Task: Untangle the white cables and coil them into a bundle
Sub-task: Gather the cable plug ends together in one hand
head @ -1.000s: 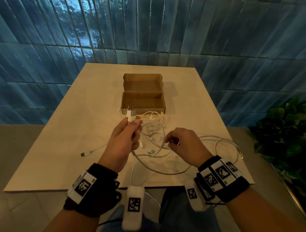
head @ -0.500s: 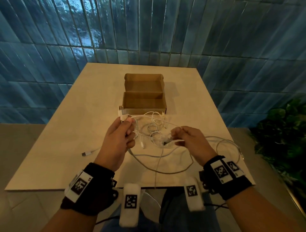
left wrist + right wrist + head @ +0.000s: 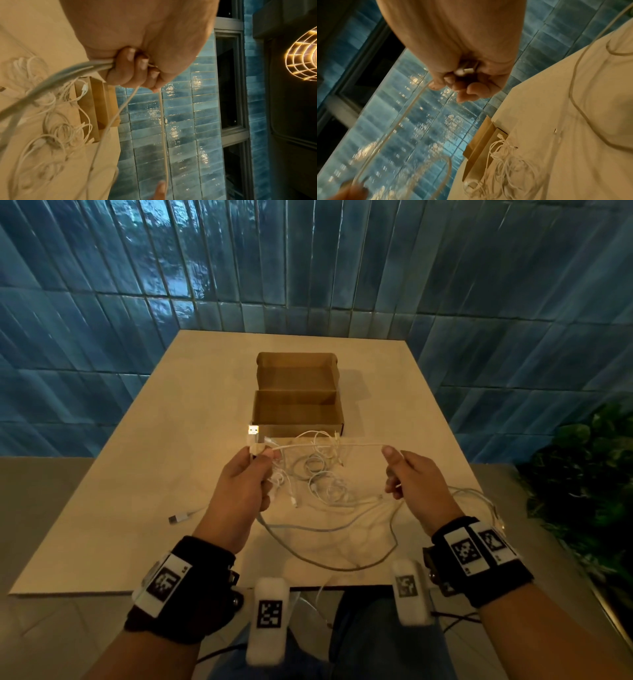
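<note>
We hold one white cable (image 3: 329, 445) stretched level between our hands, above the table (image 3: 144, 474). Our left hand (image 3: 245, 484) is clenched round the end with the USB plug (image 3: 253, 430), which sticks up past the thumb, and the left wrist view shows the fingers (image 3: 130, 70) also curled over a thicker grey lead (image 3: 308, 529) that sags toward the near edge. Our right hand (image 3: 412, 481) pinches the same strand between thumb and fingers; in the right wrist view a small white connector (image 3: 467, 70) sits inside the curled fingers, though blur keeps us from saying which cable it belongs to.

The held strand runs left to right, straight across us. The tangle (image 3: 318, 474) of the other cables lies on the table below and between the hands, just in front of the open box (image 3: 298, 409), slightly nearer the left hand. More loops trail off past the right wrist toward the table's right edge, and a loose plug (image 3: 178, 518) lies well to the left.

We judge the sorting is early: one strand is drawn out, the rest is knotted. Since the strand spans the pile, the right hand seems placed to feed it toward the left for coiling, provided it is free of the loops beneath, which we cannot tell.
</note>
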`<state>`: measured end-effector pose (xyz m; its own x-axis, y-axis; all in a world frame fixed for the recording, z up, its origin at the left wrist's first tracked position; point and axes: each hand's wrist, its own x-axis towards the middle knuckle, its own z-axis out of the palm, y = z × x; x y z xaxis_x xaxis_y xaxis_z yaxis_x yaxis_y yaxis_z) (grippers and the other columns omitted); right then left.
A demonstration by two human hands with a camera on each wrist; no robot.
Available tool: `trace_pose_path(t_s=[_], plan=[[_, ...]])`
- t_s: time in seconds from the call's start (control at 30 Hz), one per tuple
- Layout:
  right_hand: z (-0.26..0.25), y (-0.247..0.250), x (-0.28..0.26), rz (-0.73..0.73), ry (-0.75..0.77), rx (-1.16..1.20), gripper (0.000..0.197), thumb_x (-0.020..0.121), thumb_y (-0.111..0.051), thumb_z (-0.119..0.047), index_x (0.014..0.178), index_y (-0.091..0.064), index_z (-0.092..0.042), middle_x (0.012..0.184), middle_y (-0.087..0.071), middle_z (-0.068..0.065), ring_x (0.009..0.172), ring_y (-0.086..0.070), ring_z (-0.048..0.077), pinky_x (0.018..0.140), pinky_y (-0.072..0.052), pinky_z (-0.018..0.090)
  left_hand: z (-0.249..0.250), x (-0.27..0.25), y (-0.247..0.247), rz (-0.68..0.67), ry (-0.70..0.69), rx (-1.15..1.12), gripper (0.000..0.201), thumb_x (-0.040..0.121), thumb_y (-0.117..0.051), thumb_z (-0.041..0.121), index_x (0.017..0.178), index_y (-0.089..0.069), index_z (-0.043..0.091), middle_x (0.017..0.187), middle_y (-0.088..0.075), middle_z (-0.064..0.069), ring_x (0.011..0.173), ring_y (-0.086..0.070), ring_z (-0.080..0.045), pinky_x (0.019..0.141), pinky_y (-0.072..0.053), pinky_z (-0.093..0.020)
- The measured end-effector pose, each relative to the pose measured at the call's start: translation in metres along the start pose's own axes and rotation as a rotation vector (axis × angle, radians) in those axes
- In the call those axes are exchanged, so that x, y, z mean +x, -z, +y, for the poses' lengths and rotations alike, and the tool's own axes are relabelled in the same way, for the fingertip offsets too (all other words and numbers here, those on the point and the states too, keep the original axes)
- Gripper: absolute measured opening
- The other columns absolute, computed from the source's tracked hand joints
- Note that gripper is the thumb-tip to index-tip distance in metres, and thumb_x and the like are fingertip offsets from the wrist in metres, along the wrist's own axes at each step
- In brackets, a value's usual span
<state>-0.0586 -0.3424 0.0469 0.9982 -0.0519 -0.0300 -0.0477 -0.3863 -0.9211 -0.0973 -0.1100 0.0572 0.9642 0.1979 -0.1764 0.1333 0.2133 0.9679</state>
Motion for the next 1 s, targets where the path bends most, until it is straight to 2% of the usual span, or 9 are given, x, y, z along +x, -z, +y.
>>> trace_pose_path(t_s=[0.13,0.23,0.33,0.5,0.6,0.67,0.77,0.9,1.0], plan=[[-0.001,0.006,-0.001,-0.108,-0.063,0.139,0.038,0.096,-0.048,-0.035,0.068,-0.046,-0.01,0.059,-0.045,0.003,0.051,-0.042,0.012,0.05,-0.035,0.026,-0.001,0.007,0.005,0.042,-0.014,0.011,0.02,0.101,-0.046,0.018,0.087,-0.061,0.017,0.052,-0.033,0.013,0.041,-0.025,-0.001,0.037,-0.022,-0.015],[-0.003,0.009,-0.002,-0.2,-0.096,0.296,0.025,0.098,-0.047,-0.023,0.077,-0.048,-0.011,0.06,-0.042,0.001,0.054,-0.035,0.014,0.05,-0.031,0.025,-0.001,0.01,0.007,0.063,0.006,-0.023,0.017,0.101,-0.046,0.019,0.089,-0.057,0.016,0.052,-0.032,0.013,0.041,-0.024,-0.002,0.038,-0.021,-0.016],[-0.006,0.015,0.0,-0.087,-0.038,0.427,0.015,0.098,-0.044,-0.009,0.089,-0.056,-0.011,0.063,-0.051,-0.001,0.056,-0.041,0.011,0.052,-0.036,0.021,-0.004,0.014,0.013,0.077,0.017,-0.026,0.016,0.101,-0.047,0.018,0.089,-0.057,0.015,0.055,-0.031,0.011,0.041,-0.023,-0.002,0.037,-0.021,-0.016],[-0.013,0.013,0.004,0.032,0.086,0.47,0.015,0.092,-0.053,-0.004,0.083,-0.059,-0.015,0.072,-0.062,0.0,0.061,-0.052,0.008,0.062,-0.046,0.021,-0.013,0.018,0.018,0.125,0.042,0.051,0.011,0.1,-0.049,0.019,0.094,-0.056,0.012,0.064,-0.031,0.004,0.044,-0.025,-0.004,0.039,-0.021,-0.017],[-0.017,0.009,0.005,0.03,0.065,0.533,0.02,0.09,-0.059,-0.006,0.105,-0.057,-0.017,0.085,-0.066,0.004,0.07,-0.061,0.009,0.066,-0.051,0.021,-0.015,0.016,0.016,0.112,0.056,0.056,0.011,0.1,-0.049,0.021,0.097,-0.054,0.012,0.065,-0.031,0.004,0.045,-0.025,-0.005,0.04,-0.021,-0.018],[-0.015,0.001,0.005,-0.015,0.026,0.41,0.041,0.086,-0.064,-0.006,0.121,-0.048,-0.022,0.097,-0.067,0.004,0.08,-0.065,0.013,0.07,-0.053,0.022,-0.012,0.012,0.012,0.079,0.054,0.021,0.012,0.101,-0.047,0.02,0.093,-0.054,0.014,0.06,-0.03,0.007,0.043,-0.024,-0.004,0.039,-0.022,-0.017],[-0.004,-0.018,0.0,-0.202,-0.023,0.137,0.058,0.081,-0.071,-0.01,0.126,-0.041,-0.031,0.108,-0.062,0.001,0.091,-0.064,0.014,0.075,-0.051,0.024,-0.005,0.006,0.002,0.015,0.029,-0.045,0.017,0.102,-0.044,0.019,0.089,-0.054,0.015,0.052,-0.03,0.012,0.041,-0.022,-0.002,0.038,-0.021,-0.016],[0.008,-0.048,-0.01,-0.44,-0.004,-0.094,0.037,0.077,-0.077,-0.019,0.107,-0.056,-0.022,0.092,-0.062,-0.002,0.062,-0.056,-0.008,0.063,-0.042,0.01,0.002,-0.001,-0.009,-0.069,-0.009,-0.094,0.016,0.103,-0.044,0.019,0.092,-0.054,0.013,0.054,-0.029,0.01,0.043,-0.022,-0.004,0.039,-0.023,-0.016],[0.011,-0.064,-0.015,-0.462,0.097,-0.146,0.023,0.074,-0.079,-0.023,0.091,-0.063,-0.02,0.079,-0.061,-0.008,0.062,-0.053,-0.009,0.063,-0.038,0.007,0.005,-0.004,-0.012,-0.105,-0.016,-0.121,0.018,0.103,-0.042,0.02,0.095,-0.056,0.011,0.055,-0.029,0.009,0.044,-0.021,-0.005,0.039,-0.023,-0.017]])
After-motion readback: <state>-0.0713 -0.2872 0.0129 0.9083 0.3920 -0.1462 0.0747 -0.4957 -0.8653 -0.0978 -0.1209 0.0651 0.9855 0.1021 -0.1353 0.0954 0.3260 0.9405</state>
